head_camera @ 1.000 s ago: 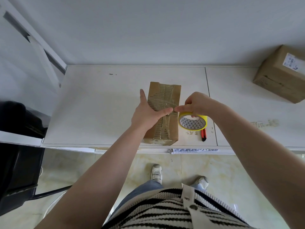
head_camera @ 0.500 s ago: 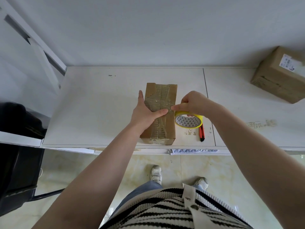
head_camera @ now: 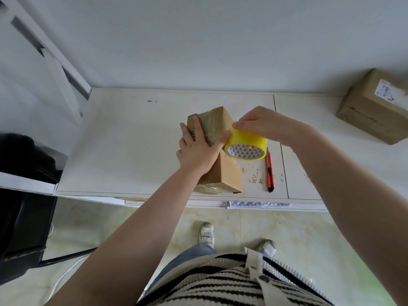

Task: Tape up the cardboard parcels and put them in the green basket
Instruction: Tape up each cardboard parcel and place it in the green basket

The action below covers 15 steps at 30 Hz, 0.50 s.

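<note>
**Taping the tilted parcel**

Left of the tape roll: left hand (head_camera: 196, 151) spread flat on the cardboard parcel (head_camera: 217, 155), fingers straight, thumb tip beside the roll. Parcel tipped on its edge on the white table (head_camera: 132, 140), near the front rim; matte brown board, glossy wrinkled tape over its top. Tape roll (head_camera: 245, 144) against the parcel's right side, yellow and smooth, patterned core, gripped by the right hand (head_camera: 262, 124). Just right of the roll, a slim red utility knife (head_camera: 269, 171). Far right, a second labelled parcel (head_camera: 375, 109). Green basket not in view.

Risks, as judged: tilted parcel slipping under the flat palm; tape creasing or sticking crooked if pulled off-line.
</note>
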Tool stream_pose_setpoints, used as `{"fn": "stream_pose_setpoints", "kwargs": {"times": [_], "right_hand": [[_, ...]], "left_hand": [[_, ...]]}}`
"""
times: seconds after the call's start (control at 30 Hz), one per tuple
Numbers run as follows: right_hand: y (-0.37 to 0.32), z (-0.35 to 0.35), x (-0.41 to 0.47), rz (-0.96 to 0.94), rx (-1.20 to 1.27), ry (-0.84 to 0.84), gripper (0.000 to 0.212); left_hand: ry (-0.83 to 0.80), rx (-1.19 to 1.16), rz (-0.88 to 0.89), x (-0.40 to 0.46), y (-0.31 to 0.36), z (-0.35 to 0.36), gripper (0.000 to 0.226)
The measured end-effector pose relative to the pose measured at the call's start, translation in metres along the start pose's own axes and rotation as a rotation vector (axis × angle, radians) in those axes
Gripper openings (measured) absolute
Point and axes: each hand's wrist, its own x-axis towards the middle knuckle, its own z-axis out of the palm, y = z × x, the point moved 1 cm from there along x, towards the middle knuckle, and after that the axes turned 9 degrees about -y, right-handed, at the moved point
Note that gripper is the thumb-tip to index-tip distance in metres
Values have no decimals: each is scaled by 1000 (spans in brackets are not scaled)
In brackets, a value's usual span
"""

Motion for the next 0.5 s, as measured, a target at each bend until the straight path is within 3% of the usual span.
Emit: {"fn": "stream_pose_setpoints", "kwargs": {"times": [0.1, 0.23, 0.3, 0.4, 0.5], "right_hand": [[-3, 1, 2, -41, -36, 9, 36], [-4, 5, 10, 117, -445, 118, 60], [-3, 11, 12, 152, -424, 122, 62], [-4, 28, 14, 61, -247, 90, 51], [-16, 47, 18, -26, -115, 134, 40]], "left_hand": [[-1, -56, -19, 4, -16, -7, 99], [-110, -193, -7, 7, -33, -19, 103], [-167, -272, 2, 8, -43, -28, 102], [-152, -312, -65, 10, -68, -35, 88], [-180, -657, -118, 13, -87, -38, 74]]}}
